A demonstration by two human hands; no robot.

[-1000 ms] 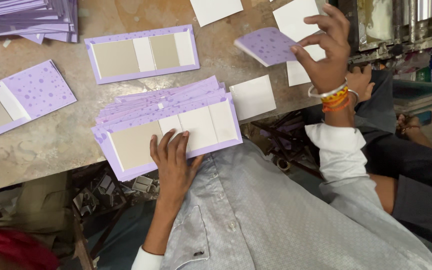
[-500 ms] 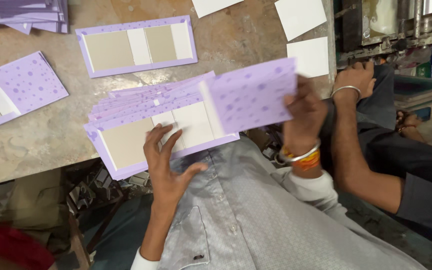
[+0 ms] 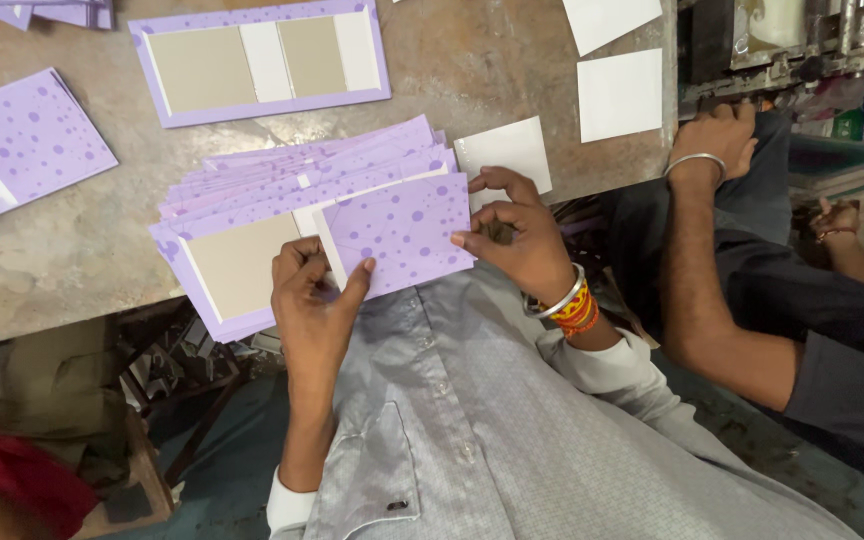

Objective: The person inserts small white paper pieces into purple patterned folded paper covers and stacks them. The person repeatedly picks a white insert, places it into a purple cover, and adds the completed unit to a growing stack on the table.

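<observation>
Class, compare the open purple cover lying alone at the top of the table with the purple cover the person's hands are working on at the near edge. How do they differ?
The lone cover lies fully open, both tan boards showing; the held cover has its dotted right flap folded over, hiding one board. The lone cover rests directly on the table, untouched; the held cover tops a stack, pressed by the left hand and right hand. Both are purple with tan board inside.

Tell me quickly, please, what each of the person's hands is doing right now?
Left hand: fingers pressing the lower left edge of the purple dotted flap on the card stack.
Right hand: fingertips pinching the flap's right edge.
</observation>
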